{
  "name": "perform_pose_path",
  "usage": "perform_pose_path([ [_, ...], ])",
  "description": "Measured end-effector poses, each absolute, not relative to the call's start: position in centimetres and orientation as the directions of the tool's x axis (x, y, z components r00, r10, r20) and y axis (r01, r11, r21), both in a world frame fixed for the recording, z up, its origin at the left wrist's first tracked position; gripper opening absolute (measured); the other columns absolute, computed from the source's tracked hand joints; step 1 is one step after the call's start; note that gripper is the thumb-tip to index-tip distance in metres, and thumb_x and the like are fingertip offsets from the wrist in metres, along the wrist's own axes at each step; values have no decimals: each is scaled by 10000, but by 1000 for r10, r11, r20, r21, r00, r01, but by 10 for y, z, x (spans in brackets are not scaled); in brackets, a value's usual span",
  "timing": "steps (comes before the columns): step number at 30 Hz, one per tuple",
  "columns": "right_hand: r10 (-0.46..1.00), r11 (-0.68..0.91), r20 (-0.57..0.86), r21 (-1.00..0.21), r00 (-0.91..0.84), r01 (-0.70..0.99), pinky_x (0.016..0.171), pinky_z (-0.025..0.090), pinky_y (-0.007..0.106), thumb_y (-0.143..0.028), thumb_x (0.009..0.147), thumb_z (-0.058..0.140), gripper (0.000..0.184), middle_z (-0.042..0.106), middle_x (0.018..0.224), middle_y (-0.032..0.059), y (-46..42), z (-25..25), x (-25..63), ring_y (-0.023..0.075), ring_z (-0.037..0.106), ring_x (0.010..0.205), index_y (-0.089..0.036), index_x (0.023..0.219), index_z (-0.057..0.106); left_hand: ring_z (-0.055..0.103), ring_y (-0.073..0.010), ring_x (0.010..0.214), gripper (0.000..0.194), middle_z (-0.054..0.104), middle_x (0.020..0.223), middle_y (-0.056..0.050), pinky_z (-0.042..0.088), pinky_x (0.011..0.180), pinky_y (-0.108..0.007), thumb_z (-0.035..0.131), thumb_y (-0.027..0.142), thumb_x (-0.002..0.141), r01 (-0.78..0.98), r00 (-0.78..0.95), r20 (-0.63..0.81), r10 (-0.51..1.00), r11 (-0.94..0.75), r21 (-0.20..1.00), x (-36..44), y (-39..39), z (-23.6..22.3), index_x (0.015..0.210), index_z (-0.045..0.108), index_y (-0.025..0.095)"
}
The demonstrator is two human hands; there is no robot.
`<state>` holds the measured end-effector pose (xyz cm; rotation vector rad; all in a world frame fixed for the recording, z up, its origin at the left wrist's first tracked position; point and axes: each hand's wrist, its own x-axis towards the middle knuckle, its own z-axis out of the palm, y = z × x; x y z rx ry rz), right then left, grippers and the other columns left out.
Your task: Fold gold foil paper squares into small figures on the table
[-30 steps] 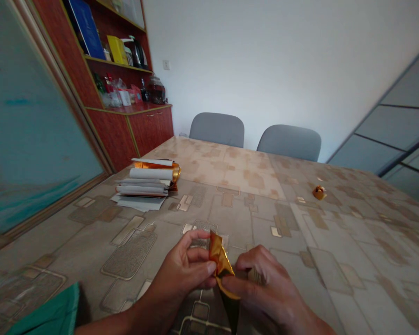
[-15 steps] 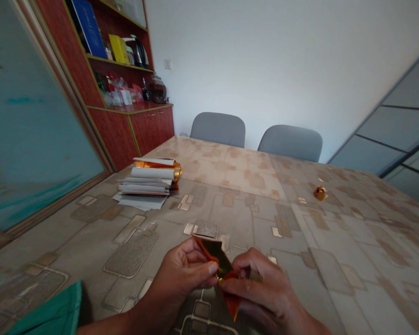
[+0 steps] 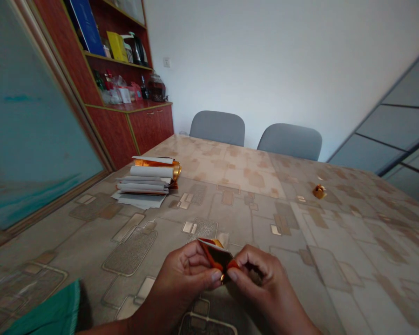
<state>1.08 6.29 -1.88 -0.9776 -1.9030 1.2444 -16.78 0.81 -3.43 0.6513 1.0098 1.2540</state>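
A small piece of folded foil paper, dark on one face with orange and gold edges, is pinched between both hands above the table. My left hand grips its left side with thumb and fingers, and my right hand holds its right side. Part of the foil is hidden by my fingers. Farther off to the left is a stack of white paper and foil sheets. A small folded gold foil piece sits alone on the right of the table.
The table has a beige patterned cover. A green cloth lies at the lower left. A wooden cabinet with shelves of bottles and boxes stands at the far left, beside a glass panel. Two grey chairs stand beyond the table.
The foil's long tail no longer hangs below my hands, and the piece looks shorter and more compact. My hands have moved closer together around it.
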Motion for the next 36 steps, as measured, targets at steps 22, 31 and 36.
perform_pose_path([
  [22, 776, 520, 270, -785, -570, 336, 527, 384, 237, -143, 821, 596, 218, 607, 659, 19, 60, -20, 10, 142, 575, 584, -201, 611, 588, 707, -163, 757, 400, 766, 792, -68, 554, 693, -211, 928, 431, 655, -408, 50, -292, 955, 287, 867, -164, 7, -24, 878, 783, 133],
  [31, 747, 563, 316, -769, -586, 303, 556, 398, 211, -152, 842, 654, 130, 622, 686, -17, 58, -17, 13, 124, 550, 593, -213, 734, 616, 731, -186, 778, 304, 785, 827, -75, 557, 718, -228, 886, 364, 721, -418, 79, -272, 959, 279, 864, -165, 8, -23, 895, 788, 134],
  [36, 680, 627, 358, -736, -639, 254, 608, 422, 213, -133, 895, 631, 120, 642, 775, -6, 57, -17, 14, 135, 582, 672, -233, 832, 650, 746, -202, 832, 208, 801, 899, -80, 559, 811, -267, 826, 286, 793, -419, 153, -217, 964, 262, 869, -165, 7, -26, 947, 793, 149],
])
